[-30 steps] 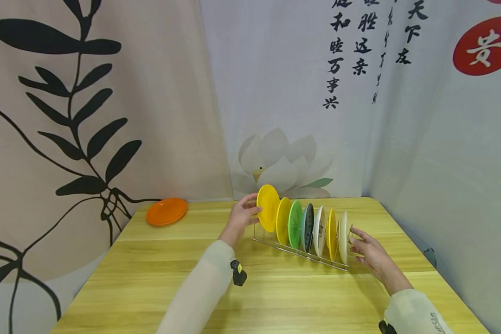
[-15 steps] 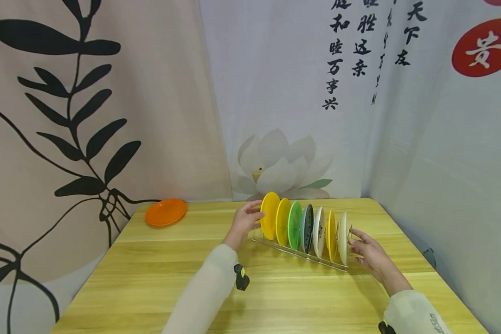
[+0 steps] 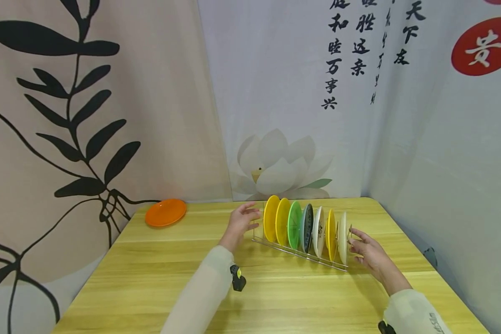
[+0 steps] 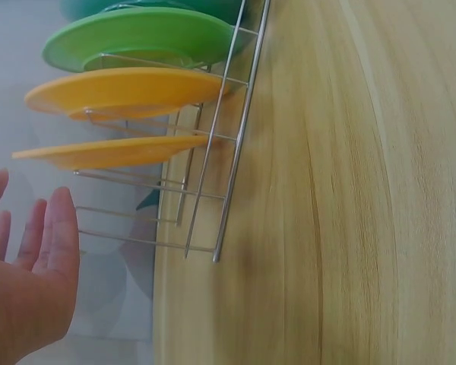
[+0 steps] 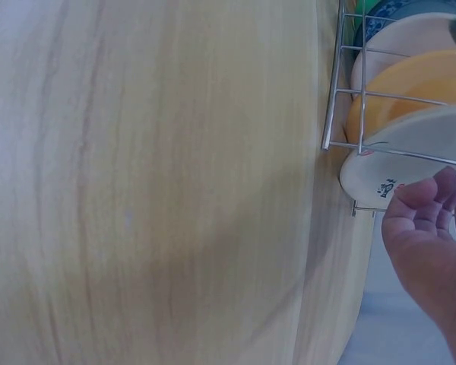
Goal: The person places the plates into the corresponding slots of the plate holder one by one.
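Observation:
A wire dish rack (image 3: 300, 253) holds a row of plates on edge. At its left end stands a yellow plate (image 3: 270, 219), beside another yellow plate (image 3: 282, 221). A green plate (image 3: 294, 225), a dark patterned plate (image 3: 307, 228), a white plate (image 3: 319, 232), a yellow plate (image 3: 331, 234) and an outer white plate (image 3: 343, 238) follow rightward. My left hand (image 3: 239, 223) is just left of the rack, fingers spread and holding nothing; the left wrist view shows a gap to the nearest yellow plate (image 4: 114, 152). My right hand (image 3: 371, 253) pinches the rack's right end wire.
An orange plate (image 3: 166, 212) lies flat at the far left of the wooden table (image 3: 150, 269). Behind the table hangs a printed curtain (image 3: 171, 102), with another light curtain (image 3: 442, 162) along the right side.
My left hand lowered the leftmost yellow plate rightward into the rack, then let go and drew slightly left. The right hand has stayed at the rack's right end.

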Demonstrator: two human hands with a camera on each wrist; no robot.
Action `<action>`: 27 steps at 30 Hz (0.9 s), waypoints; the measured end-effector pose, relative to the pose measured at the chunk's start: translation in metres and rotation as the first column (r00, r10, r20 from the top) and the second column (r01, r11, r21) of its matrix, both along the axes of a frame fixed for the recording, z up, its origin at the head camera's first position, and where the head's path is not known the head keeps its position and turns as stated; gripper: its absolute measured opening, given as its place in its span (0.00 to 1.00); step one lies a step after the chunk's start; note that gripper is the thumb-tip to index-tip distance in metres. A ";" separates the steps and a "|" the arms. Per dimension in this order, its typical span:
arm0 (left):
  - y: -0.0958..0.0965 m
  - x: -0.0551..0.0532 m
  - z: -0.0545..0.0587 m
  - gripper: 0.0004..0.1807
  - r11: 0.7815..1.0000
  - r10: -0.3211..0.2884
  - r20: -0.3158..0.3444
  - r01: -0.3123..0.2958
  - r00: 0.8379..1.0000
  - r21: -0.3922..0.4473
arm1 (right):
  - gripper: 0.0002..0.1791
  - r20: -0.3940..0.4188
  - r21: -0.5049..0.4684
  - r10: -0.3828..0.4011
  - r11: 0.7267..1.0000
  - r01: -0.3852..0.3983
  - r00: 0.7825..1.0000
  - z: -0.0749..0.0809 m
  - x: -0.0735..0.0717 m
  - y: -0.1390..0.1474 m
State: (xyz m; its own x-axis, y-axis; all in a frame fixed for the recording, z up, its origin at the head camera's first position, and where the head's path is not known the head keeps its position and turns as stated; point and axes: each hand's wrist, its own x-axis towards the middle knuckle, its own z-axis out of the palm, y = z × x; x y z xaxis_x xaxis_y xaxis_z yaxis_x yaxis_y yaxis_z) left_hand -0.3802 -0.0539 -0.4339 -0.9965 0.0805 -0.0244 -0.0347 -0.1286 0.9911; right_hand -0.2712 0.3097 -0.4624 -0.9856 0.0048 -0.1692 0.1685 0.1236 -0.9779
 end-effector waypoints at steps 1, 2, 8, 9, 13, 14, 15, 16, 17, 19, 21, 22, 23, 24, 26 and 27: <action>-0.001 0.000 0.000 0.25 1.000 0.004 -0.003 -0.004 1.000 0.005 | 0.35 0.000 -0.001 -0.001 1.000 0.001 1.000 0.000 0.000 0.000; -0.002 0.002 0.004 0.25 1.000 0.000 0.002 0.000 1.000 0.012 | 0.35 0.001 -0.001 -0.002 1.000 0.002 1.000 0.000 0.000 0.000; -0.010 0.001 0.005 0.26 0.999 0.034 0.003 -0.034 0.999 0.028 | 0.35 0.003 -0.009 -0.008 1.000 0.008 1.000 -0.001 0.000 0.002; -0.011 -0.001 0.001 0.26 0.998 0.050 0.003 -0.050 0.999 0.028 | 0.35 0.003 -0.010 -0.009 1.000 0.009 1.000 -0.001 0.000 0.002; -0.022 -0.003 -0.002 0.24 0.996 0.082 0.012 -0.083 0.997 0.033 | 0.34 0.003 -0.009 -0.009 1.000 0.009 1.000 -0.001 0.000 0.003; -0.025 -0.004 -0.003 0.24 0.995 0.089 0.013 -0.089 0.996 0.032 | 0.34 0.002 -0.008 -0.007 1.000 0.007 1.000 -0.001 0.000 0.003; -0.029 -0.004 -0.003 0.24 0.995 0.093 0.019 -0.093 0.996 0.038 | 0.34 0.001 -0.008 -0.006 1.000 0.006 1.000 -0.001 0.000 0.003; -0.032 -0.005 -0.004 0.24 0.994 0.098 0.022 -0.098 0.995 0.043 | 0.34 -0.001 -0.009 -0.006 1.000 0.006 1.000 -0.001 0.000 0.003; -0.036 -0.006 -0.005 0.24 0.993 0.106 0.027 -0.107 0.994 0.044 | 0.34 -0.003 -0.010 -0.007 1.000 0.007 1.000 -0.001 0.000 0.003; -0.043 -0.007 -0.006 0.25 0.991 0.121 0.033 -0.123 0.992 0.049 | 0.34 -0.006 -0.011 -0.005 1.000 0.004 1.000 -0.001 0.000 0.003; -0.052 -0.008 -0.008 0.26 0.989 0.137 0.040 -0.139 0.990 0.055 | 0.34 -0.010 -0.010 -0.005 1.000 0.005 1.000 -0.001 0.000 0.002; -0.057 -0.008 -0.010 0.27 0.987 0.147 0.040 -0.149 0.988 0.057 | 0.34 -0.010 -0.011 -0.005 1.000 0.005 1.000 -0.001 0.000 0.002; -0.062 -0.008 -0.012 0.27 0.986 0.155 0.040 -0.157 0.987 0.057 | 0.34 -0.011 -0.010 -0.005 1.000 0.005 1.000 -0.001 0.000 0.001; -0.067 -0.008 -0.014 0.27 0.985 0.162 0.041 -0.164 0.986 0.058 | 0.34 -0.010 -0.010 -0.005 1.000 0.005 1.000 0.000 0.000 0.001; -0.078 -0.007 -0.017 0.28 0.981 0.182 0.050 -0.185 0.982 0.057 | 0.34 -0.009 -0.012 -0.008 1.000 0.008 1.000 0.000 0.000 0.000; -0.084 -0.007 -0.019 0.28 0.979 0.194 0.055 -0.197 0.979 0.051 | 0.34 -0.007 -0.013 -0.009 1.000 0.009 1.000 0.000 0.000 0.000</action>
